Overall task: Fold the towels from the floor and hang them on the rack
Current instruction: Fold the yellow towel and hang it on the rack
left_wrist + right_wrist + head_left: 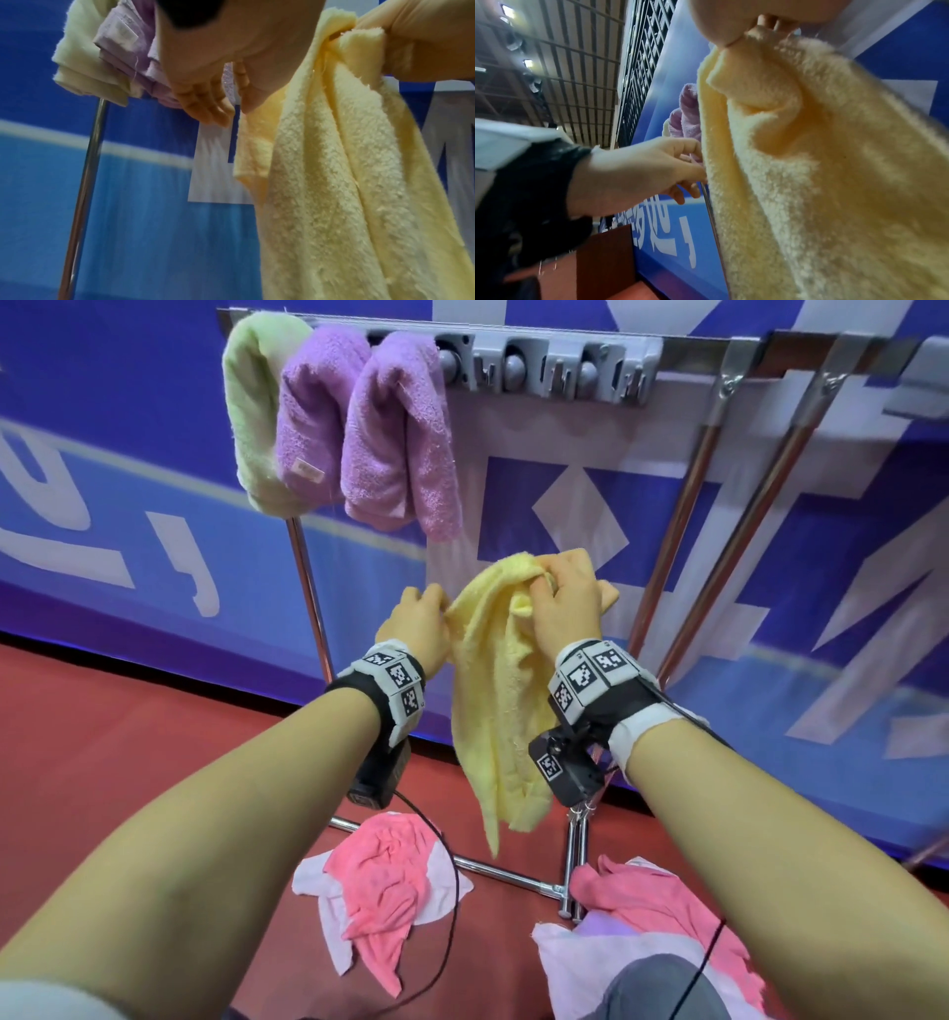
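Note:
A yellow towel (498,690) (334,182) (821,182) hangs bunched in the air in front of the rack (683,343). My right hand (565,598) (424,40) (718,20) grips its gathered top. My left hand (416,624) (205,81) (634,172) is at the towel's left edge; its thumb and fingertips touch the edge, fingers fairly straight with a gap between them. A green towel (251,413) and two purple towels (313,413) (400,439) hang folded at the rack's left end.
Two crumpled pink and white towels (380,880) (642,916) lie on the red floor by the rack's base bar (503,868). A grey clip strip (565,367) runs along the top rail. A blue banner wall stands behind. Slanted metal poles (683,521) rise on the right.

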